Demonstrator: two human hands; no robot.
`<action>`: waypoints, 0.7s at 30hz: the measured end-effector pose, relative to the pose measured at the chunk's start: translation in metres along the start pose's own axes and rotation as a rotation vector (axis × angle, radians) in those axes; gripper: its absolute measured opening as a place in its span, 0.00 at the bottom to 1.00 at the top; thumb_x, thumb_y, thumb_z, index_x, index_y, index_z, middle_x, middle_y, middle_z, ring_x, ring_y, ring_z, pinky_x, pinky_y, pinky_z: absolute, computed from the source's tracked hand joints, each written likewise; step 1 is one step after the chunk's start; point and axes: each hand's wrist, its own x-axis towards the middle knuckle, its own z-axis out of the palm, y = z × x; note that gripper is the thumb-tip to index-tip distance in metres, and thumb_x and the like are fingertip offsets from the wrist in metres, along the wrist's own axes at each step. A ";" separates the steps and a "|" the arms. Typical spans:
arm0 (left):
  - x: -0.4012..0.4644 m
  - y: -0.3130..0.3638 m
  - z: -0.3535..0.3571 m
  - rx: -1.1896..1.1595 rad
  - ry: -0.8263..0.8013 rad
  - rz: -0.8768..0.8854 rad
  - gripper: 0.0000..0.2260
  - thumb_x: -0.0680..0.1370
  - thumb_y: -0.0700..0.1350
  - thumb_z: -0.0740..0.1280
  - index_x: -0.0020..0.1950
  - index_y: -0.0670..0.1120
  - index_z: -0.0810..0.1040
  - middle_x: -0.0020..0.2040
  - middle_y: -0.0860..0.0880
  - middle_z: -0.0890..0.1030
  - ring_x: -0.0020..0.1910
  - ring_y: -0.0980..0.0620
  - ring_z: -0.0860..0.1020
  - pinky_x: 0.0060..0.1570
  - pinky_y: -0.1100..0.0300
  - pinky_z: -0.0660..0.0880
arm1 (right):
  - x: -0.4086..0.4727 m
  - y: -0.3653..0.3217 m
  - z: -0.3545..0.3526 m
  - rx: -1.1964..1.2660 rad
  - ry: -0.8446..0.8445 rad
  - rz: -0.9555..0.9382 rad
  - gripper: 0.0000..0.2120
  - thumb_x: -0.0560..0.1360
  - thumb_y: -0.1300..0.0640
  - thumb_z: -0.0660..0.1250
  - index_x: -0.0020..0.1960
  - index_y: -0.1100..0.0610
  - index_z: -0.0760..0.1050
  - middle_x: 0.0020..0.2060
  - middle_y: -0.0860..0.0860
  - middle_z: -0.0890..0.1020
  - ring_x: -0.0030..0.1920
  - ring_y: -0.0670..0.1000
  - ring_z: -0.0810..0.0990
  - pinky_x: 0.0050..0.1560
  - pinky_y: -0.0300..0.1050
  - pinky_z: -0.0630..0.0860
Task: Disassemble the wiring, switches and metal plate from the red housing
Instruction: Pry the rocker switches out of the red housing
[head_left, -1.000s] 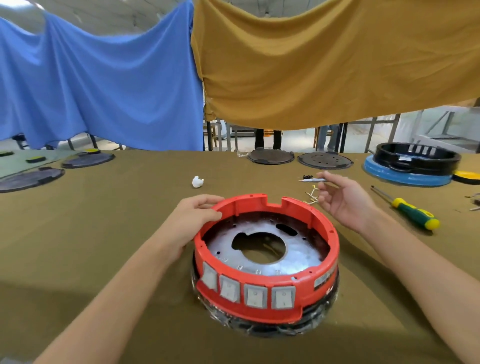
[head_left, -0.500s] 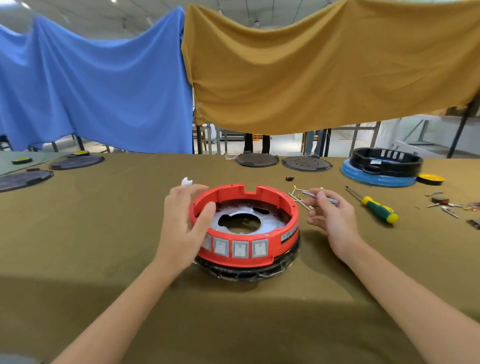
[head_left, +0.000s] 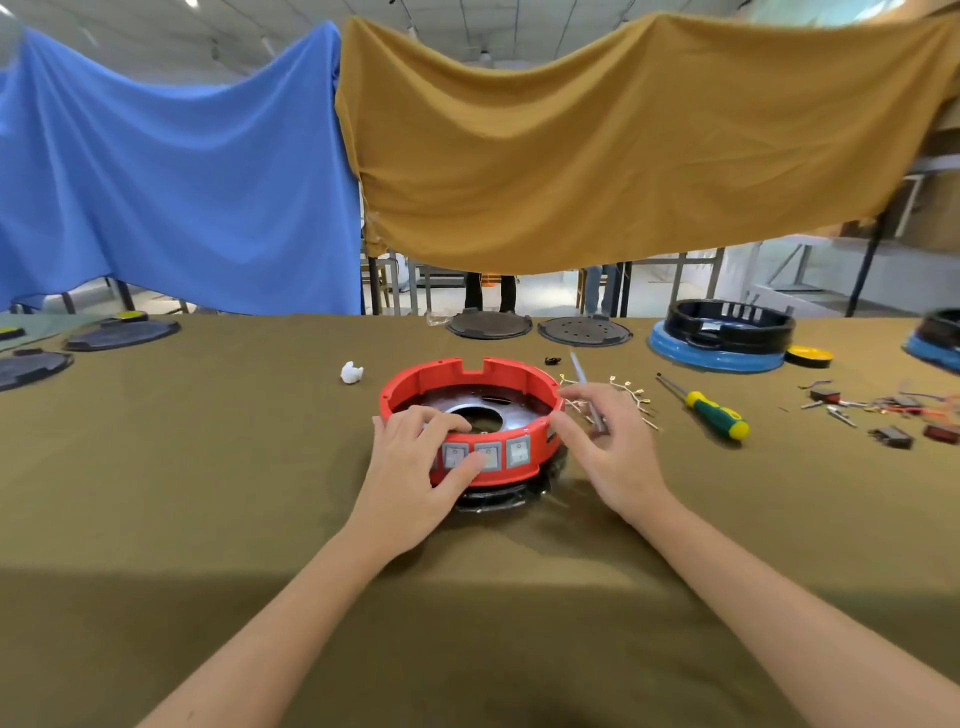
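Note:
The red ring housing (head_left: 467, 374) stands on the olive table, with a metal plate (head_left: 511, 413) with a round hole inside it and grey rocker switches (head_left: 518, 451) along its front wall. My left hand (head_left: 415, 473) grips the front left rim, fingers over the top and thumb against the switches. Just right of the housing, my right hand (head_left: 605, 447) holds a thin grey tool (head_left: 587, 392) that points up and away. Loose yellow-tipped wires (head_left: 631, 392) lie right behind that hand.
A green-and-yellow screwdriver (head_left: 711, 413) lies to the right, with small removed parts and wires (head_left: 883, 415) beyond it. A black-and-blue housing (head_left: 722, 338), a yellow cap (head_left: 809, 356), dark round plates (head_left: 488, 325) and a white scrap (head_left: 351, 372) sit further back.
My left hand slid from the housing's left rim round to its front, over the switches. My right hand, still holding the thin tool, came in close to the housing's right side. The camera pulled back.

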 end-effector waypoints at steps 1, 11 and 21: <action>0.000 -0.001 0.000 -0.024 -0.002 0.007 0.14 0.78 0.56 0.65 0.60 0.52 0.78 0.56 0.55 0.73 0.61 0.56 0.67 0.71 0.36 0.58 | -0.002 -0.003 0.000 -0.068 -0.035 -0.083 0.16 0.77 0.45 0.69 0.60 0.51 0.79 0.53 0.42 0.80 0.55 0.45 0.72 0.56 0.34 0.69; 0.003 -0.009 0.000 -0.093 0.027 0.005 0.13 0.79 0.52 0.61 0.58 0.52 0.81 0.54 0.56 0.76 0.59 0.57 0.69 0.68 0.38 0.62 | -0.001 -0.009 0.010 -0.085 -0.177 -0.197 0.10 0.77 0.56 0.71 0.58 0.54 0.83 0.51 0.39 0.79 0.58 0.41 0.71 0.57 0.31 0.67; 0.003 0.000 0.002 0.018 0.041 0.021 0.14 0.78 0.57 0.65 0.58 0.53 0.81 0.53 0.56 0.77 0.57 0.55 0.70 0.65 0.40 0.65 | -0.007 -0.016 0.016 -0.109 -0.130 -0.209 0.08 0.78 0.54 0.70 0.55 0.55 0.83 0.49 0.44 0.81 0.56 0.45 0.71 0.57 0.28 0.64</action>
